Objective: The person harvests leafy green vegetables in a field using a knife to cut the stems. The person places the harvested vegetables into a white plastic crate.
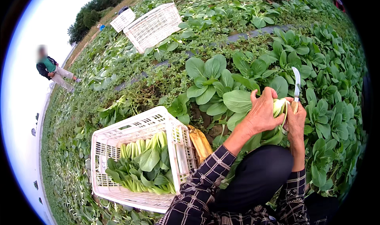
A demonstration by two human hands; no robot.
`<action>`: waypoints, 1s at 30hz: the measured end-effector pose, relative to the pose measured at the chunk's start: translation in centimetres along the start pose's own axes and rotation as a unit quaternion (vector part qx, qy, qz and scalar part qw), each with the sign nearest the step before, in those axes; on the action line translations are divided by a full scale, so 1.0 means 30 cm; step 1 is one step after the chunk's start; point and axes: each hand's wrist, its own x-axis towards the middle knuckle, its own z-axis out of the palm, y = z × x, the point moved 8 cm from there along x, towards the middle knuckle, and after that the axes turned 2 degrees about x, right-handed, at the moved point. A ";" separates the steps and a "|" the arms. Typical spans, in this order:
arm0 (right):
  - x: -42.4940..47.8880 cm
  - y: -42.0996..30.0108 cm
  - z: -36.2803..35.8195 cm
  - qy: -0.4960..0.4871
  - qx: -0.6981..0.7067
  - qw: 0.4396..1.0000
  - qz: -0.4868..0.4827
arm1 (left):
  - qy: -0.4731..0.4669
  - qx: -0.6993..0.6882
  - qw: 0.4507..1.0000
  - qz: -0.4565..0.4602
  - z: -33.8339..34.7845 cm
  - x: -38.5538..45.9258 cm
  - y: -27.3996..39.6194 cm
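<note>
My left hand [262,113] grips a head of bok choy [278,107] by its pale stalks. Its leaves hang partly behind my hand and forearm. In my right hand [296,121] is a harvesting knife [297,87] with a curved steel blade pointing up and a wooden handle. The fingers of that hand also touch the pale end of the bok choy, where a thin stalk hangs down; their exact hold is partly hidden. A white plastic crate [181,146] at lower left holds bok choy [148,168] laid in rows.
Rooted bok choy plants [207,79] grow before me and to the right. A yellow bag-like item [200,140] lies against the crate. Farther off are another white crate [156,24], dark plastic strip [258,32], and a person [52,66] at far left.
</note>
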 end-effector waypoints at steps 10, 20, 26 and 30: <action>-0.019 -0.167 0.296 -0.117 0.115 0.986 0.011 | 0.019 0.062 0.995 0.072 -0.416 0.027 0.049; -0.030 0.220 0.115 -0.082 0.005 0.990 0.116 | 0.440 0.082 0.890 -0.088 -1.524 -0.482 -0.458; -0.176 0.504 -0.302 -0.002 -0.110 0.974 0.197 | 0.408 0.522 0.652 -0.369 -1.979 -0.861 -0.966; -0.280 0.535 -0.353 -0.005 -0.157 0.953 0.259 | 0.227 0.503 0.603 -0.576 -1.860 -0.968 -1.248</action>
